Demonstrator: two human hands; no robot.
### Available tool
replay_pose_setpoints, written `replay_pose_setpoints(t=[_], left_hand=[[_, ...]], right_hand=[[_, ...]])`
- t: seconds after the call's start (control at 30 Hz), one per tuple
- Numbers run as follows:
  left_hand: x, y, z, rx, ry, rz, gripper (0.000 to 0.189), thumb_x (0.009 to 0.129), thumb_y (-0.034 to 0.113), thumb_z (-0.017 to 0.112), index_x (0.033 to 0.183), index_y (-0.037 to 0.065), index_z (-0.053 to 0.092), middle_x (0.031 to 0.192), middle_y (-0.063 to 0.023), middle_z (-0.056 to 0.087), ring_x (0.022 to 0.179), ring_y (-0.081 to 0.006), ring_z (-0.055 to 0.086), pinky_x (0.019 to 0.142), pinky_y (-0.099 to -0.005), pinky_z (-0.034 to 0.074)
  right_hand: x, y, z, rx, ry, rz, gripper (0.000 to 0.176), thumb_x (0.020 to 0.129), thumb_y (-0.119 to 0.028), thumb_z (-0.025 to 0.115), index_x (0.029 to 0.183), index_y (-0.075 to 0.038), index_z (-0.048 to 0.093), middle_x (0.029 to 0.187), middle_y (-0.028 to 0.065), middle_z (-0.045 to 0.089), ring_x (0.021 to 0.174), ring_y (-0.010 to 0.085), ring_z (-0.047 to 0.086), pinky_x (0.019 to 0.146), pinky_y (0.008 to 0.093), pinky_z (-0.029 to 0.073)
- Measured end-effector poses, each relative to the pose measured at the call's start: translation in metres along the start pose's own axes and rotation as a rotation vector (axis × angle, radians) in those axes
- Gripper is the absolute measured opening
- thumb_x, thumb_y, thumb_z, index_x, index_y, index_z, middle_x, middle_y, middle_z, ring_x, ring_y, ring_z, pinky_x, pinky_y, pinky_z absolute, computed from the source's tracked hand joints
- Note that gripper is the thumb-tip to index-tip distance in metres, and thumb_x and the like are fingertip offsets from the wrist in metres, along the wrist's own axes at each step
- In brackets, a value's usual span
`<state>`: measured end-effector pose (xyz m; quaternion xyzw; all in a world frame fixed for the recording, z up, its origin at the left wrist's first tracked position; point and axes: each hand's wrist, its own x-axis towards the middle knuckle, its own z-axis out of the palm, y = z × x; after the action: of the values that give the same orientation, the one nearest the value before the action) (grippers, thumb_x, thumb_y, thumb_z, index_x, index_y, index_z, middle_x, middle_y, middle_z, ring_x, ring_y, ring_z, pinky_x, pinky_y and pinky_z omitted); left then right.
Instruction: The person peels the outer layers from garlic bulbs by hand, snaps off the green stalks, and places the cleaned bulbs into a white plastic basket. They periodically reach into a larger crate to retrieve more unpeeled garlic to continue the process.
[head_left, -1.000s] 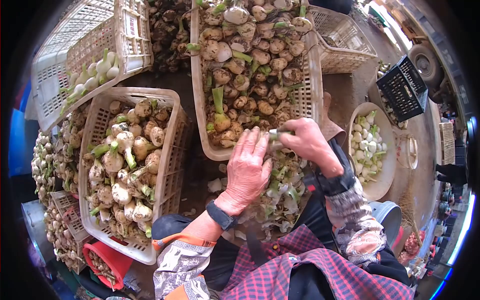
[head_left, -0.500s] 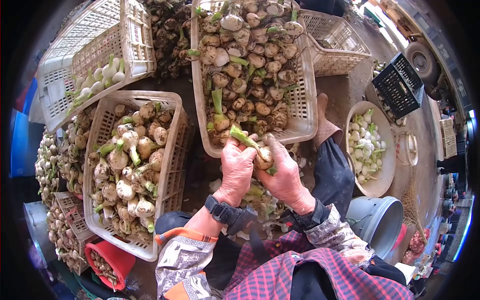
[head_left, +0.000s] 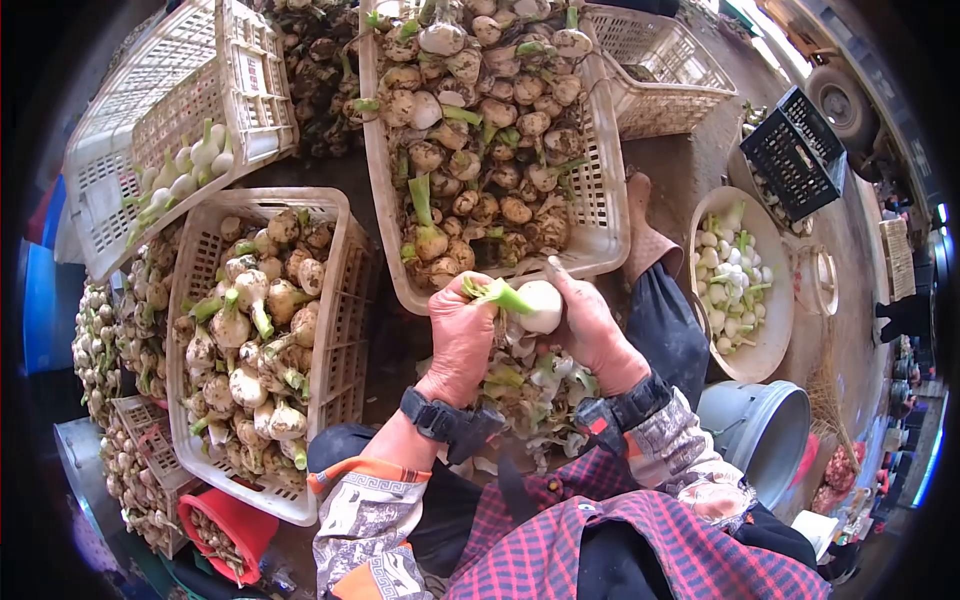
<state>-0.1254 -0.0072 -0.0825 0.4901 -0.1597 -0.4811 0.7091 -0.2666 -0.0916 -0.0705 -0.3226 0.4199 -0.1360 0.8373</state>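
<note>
A white garlic bulb (head_left: pixel 541 307) with a cut green stem is up in front of me, its skin clean. My left hand (head_left: pixel 462 335) is closed around the stem side, the stem end poking out past the fingers. Curled about the bulb's right side is my right hand (head_left: pixel 597 335), thumb above and fingers partly hidden below. Just beyond both hands stands a large crate (head_left: pixel 605 245) of dirty garlic bulbs. Peeled skins and leaf scraps (head_left: pixel 540 385) lie on the ground beneath my hands.
To the left is a second crate (head_left: pixel 345 290) full of soiled bulbs, with a tilted crate (head_left: pixel 255 80) of cleaner ones behind. A round basin (head_left: pixel 775 335) of white bulbs sits at right, near a grey bucket (head_left: pixel 765 430). A red bucket (head_left: pixel 255 525) stands lower left.
The bulb between my hands was brown and dirty; its smooth white surface now shows. My right hand has shifted slightly right and down, its fingers loosened from the bulb's front.
</note>
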Motion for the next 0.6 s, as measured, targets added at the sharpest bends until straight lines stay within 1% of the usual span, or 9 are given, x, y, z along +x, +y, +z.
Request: replay_pose_setpoints(t=[0.17, 0.23, 0.3, 0.37, 0.4, 0.43, 0.5, 0.53, 0.6], left_hand=[[0.000, 0.003, 0.000, -0.016, -0.009, -0.163, 0.023, 0.076, -0.011, 0.051, 0.086, 0.002, 0.066, 0.078, 0.0016, 0.064, 0.066, -0.0047, 0.055, 0.059, -0.0199, 0.044], [-0.004, 0.003, 0.007, -0.004, -0.091, -0.236, 0.023, 0.078, -0.012, 0.046, 0.083, 0.003, 0.064, 0.075, 0.0004, 0.063, 0.065, -0.0055, 0.056, 0.058, -0.0208, 0.045], [-0.004, -0.002, -0.005, 0.175, -0.086, -0.231, 0.023, 0.076, -0.009, 0.047, 0.084, 0.002, 0.065, 0.075, 0.0007, 0.064, 0.067, -0.0069, 0.057, 0.060, -0.0225, 0.046], [-0.004, -0.006, -0.021, 0.506, -0.161, -0.179, 0.020, 0.075, -0.005, 0.051, 0.087, 0.001, 0.066, 0.076, 0.0000, 0.064, 0.069, -0.0086, 0.059, 0.062, -0.0239, 0.048], [-0.009, -0.006, -0.022, 0.879, -0.343, -0.143, 0.028, 0.074, 0.005, 0.055, 0.100, 0.000, 0.063, 0.083, -0.0076, 0.065, 0.078, -0.0205, 0.063, 0.076, -0.0308, 0.051], [-0.015, -0.027, -0.033, 1.171, -0.574, 0.293, 0.044, 0.075, 0.019, 0.062, 0.115, 0.001, 0.057, 0.100, -0.0186, 0.064, 0.096, -0.0321, 0.062, 0.091, -0.0368, 0.047], [-0.032, -0.026, -0.027, 1.201, -0.798, 0.241, 0.061, 0.074, 0.035, 0.062, 0.125, 0.003, 0.052, 0.117, -0.0259, 0.058, 0.109, -0.0365, 0.056, 0.098, -0.0413, 0.041], [-0.024, 0.002, -0.006, 1.095, -0.928, -0.092, 0.063, 0.076, 0.045, 0.061, 0.121, 0.001, 0.055, 0.113, -0.0239, 0.061, 0.108, -0.0342, 0.058, 0.094, -0.0427, 0.044], [-0.016, 0.009, 0.003, 0.891, -0.656, -0.087, 0.045, 0.082, 0.032, 0.066, 0.111, -0.002, 0.061, 0.097, -0.0158, 0.067, 0.090, -0.0227, 0.064, 0.079, -0.0341, 0.051]], right_hand=[[-0.021, 0.014, 0.024, -0.790, 0.217, -0.815, 0.038, 0.089, -0.019, 0.063, 0.118, 0.005, 0.055, 0.113, 0.0109, 0.060, 0.094, 0.0165, 0.060, 0.085, 0.0265, 0.047], [-0.015, 0.010, 0.025, -0.821, 0.179, -0.730, 0.028, 0.087, -0.015, 0.064, 0.110, 0.002, 0.060, 0.108, 0.0102, 0.062, 0.089, 0.0148, 0.061, 0.080, 0.0258, 0.048], [0.002, 0.004, 0.005, 0.089, 0.160, -0.482, 0.030, 0.091, -0.027, 0.061, 0.102, 0.001, 0.063, 0.098, 0.0120, 0.065, 0.086, 0.0150, 0.063, 0.071, 0.0258, 0.052], [-0.001, -0.019, -0.011, 0.249, 0.173, -0.605, 0.035, 0.093, -0.032, 0.057, 0.103, 0.001, 0.063, 0.100, 0.0126, 0.066, 0.087, 0.0152, 0.064, 0.071, 0.0261, 0.054], [-0.005, -0.025, -0.013, 0.181, 0.157, -0.602, 0.037, 0.093, -0.033, 0.056, 0.103, 0.002, 0.063, 0.101, 0.0131, 0.066, 0.088, 0.0154, 0.064, 0.072, 0.0261, 0.054], [-0.011, -0.032, -0.015, 0.112, 0.147, -0.604, 0.038, 0.094, -0.034, 0.055, 0.104, 0.002, 0.062, 0.103, 0.0136, 0.066, 0.088, 0.0155, 0.064, 0.073, 0.0261, 0.054], [-0.015, -0.032, -0.023, -0.054, 0.130, -0.642, 0.043, 0.095, -0.036, 0.052, 0.106, 0.005, 0.061, 0.107, 0.0142, 0.065, 0.090, 0.0160, 0.064, 0.075, 0.0258, 0.053], [-0.015, -0.030, -0.026, -0.112, 0.113, -0.652, 0.043, 0.095, -0.036, 0.053, 0.106, 0.005, 0.062, 0.107, 0.0135, 0.065, 0.092, 0.0157, 0.063, 0.076, 0.0257, 0.052], [-0.018, -0.021, -0.023, -0.227, 0.080, -0.670, 0.043, 0.095, -0.035, 0.053, 0.107, 0.004, 0.062, 0.107, 0.0124, 0.065, 0.093, 0.0151, 0.062, 0.078, 0.0260, 0.051]])
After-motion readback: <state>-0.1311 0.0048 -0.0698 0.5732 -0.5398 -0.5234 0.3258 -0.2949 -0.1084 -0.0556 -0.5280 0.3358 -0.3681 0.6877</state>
